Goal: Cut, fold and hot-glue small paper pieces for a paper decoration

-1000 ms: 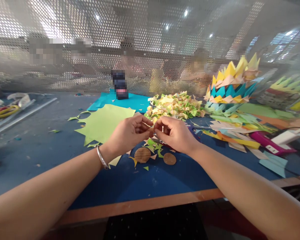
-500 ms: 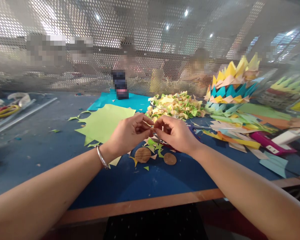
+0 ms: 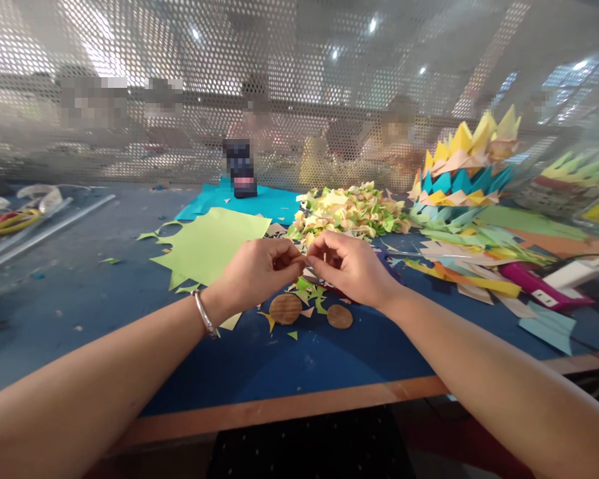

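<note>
My left hand (image 3: 268, 269) and my right hand (image 3: 350, 269) meet at the fingertips over the middle of the table. Both are closed in a pinch; whatever lies between the fingers is too small and hidden to name. Below them are two wooden discs, a larger one (image 3: 285, 309) and a smaller one (image 3: 340, 317), among green and pale paper scraps (image 3: 320, 303). Left of my hands lies a light green paper sheet (image 3: 207, 243) with a jagged cut edge. Just behind my fingers rises a heap of small curled yellow-green paper pieces (image 3: 352, 209).
Blue paper (image 3: 190, 207) lies behind the green sheet, with a dark upright object (image 3: 244, 186) on it. Zigzag paper crowns (image 3: 462, 176) are stacked at right, near paper strips (image 3: 472, 269) and a magenta object (image 3: 539, 286). A perforated metal screen (image 3: 289, 60) stands behind.
My left hand's fingers have curled in more tightly and shifted slightly down. My right hand stays almost where it was, and the things on the table have not moved.
</note>
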Tool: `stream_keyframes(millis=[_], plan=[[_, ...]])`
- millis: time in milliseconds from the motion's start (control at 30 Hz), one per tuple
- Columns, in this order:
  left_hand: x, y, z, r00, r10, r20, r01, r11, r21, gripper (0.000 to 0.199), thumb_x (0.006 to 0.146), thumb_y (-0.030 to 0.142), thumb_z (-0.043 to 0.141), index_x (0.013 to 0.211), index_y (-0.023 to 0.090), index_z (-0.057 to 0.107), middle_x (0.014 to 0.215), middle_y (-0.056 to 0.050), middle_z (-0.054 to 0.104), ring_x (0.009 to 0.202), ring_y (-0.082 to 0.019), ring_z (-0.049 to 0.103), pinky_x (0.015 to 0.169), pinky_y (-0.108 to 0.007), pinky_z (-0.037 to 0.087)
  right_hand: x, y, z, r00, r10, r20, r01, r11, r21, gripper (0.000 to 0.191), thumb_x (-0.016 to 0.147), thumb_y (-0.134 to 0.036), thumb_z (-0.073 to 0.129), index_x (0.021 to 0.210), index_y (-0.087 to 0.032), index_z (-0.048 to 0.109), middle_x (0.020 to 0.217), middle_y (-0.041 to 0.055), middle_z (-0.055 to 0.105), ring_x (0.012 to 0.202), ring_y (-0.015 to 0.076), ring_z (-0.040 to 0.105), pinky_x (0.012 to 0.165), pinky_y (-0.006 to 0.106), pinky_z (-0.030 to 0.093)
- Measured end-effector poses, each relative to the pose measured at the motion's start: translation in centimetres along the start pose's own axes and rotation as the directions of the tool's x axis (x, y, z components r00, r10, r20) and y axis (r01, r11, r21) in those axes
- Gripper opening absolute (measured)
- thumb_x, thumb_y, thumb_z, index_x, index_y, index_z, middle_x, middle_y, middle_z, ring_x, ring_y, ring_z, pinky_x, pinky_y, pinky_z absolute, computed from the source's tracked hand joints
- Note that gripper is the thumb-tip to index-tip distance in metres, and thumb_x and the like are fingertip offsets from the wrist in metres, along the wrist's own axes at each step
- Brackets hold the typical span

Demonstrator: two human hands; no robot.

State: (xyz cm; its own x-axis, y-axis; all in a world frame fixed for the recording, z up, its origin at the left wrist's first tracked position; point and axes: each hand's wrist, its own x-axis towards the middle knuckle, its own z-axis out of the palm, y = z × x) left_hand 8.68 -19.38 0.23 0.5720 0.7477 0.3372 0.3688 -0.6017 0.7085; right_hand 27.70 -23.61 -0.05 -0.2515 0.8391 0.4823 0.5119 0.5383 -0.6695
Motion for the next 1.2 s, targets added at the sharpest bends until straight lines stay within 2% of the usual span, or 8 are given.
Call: stream_keyframes(millis=[400, 900, 1200], plan=[[-0.41, 0.72, 0.09, 0.995, 0.046, -0.088, -0.045, 0.999, 0.006, 0.021, 0.085, 0.03, 0.06, 0.072, 0.015, 0.065, 0.063, -0.003, 0.064, 0.058, -0.013, 0.054, 0.053, -0.026, 0.042, -0.04, -0.28, -0.04, 1.0, 0.0, 0.005, 0.0, 1.0, 0.005, 0.009, 0.084, -0.02, 0.062, 0.077, -0.019, 0.055, 0.061, -0.0054, 0.048, 0.051, 0.0071, 0.041, 0.049, 0.025, 0.031], [-0.3, 0.81, 0.03, 0.997, 0.06, -0.056, -0.064, 0.995, -0.074, 0.019, 0.083, 0.03, 0.062, 0.07, 0.016, 0.064, 0.062, -0.002, 0.063, 0.057, -0.012, 0.052, 0.052, -0.025, 0.043, -0.08, -0.46, -0.11, 1.0, 0.022, 0.017, -0.022, 1.0, 0.003, 0.007, 0.079, -0.021, 0.06, 0.075, -0.02, 0.054, 0.058, -0.0056, 0.047, 0.052, 0.0081, 0.041, 0.05, 0.026, 0.032], [-0.34, 0.92, 0.02, 0.997, 0.027, -0.077, -0.03, 0.999, -0.027, 0.016, 0.079, 0.026, 0.063, 0.066, 0.017, 0.061, 0.059, 0.0, 0.057, 0.056, -0.011, 0.048, 0.051, -0.025, 0.039, -0.05, -0.23, -0.12, 1.0, 0.009, 0.005, -0.008, 0.999, -0.048, 0.007, 0.078, -0.022, 0.06, 0.075, -0.019, 0.054, 0.061, -0.0045, 0.05, 0.054, 0.0092, 0.044, 0.053, 0.026, 0.035]])
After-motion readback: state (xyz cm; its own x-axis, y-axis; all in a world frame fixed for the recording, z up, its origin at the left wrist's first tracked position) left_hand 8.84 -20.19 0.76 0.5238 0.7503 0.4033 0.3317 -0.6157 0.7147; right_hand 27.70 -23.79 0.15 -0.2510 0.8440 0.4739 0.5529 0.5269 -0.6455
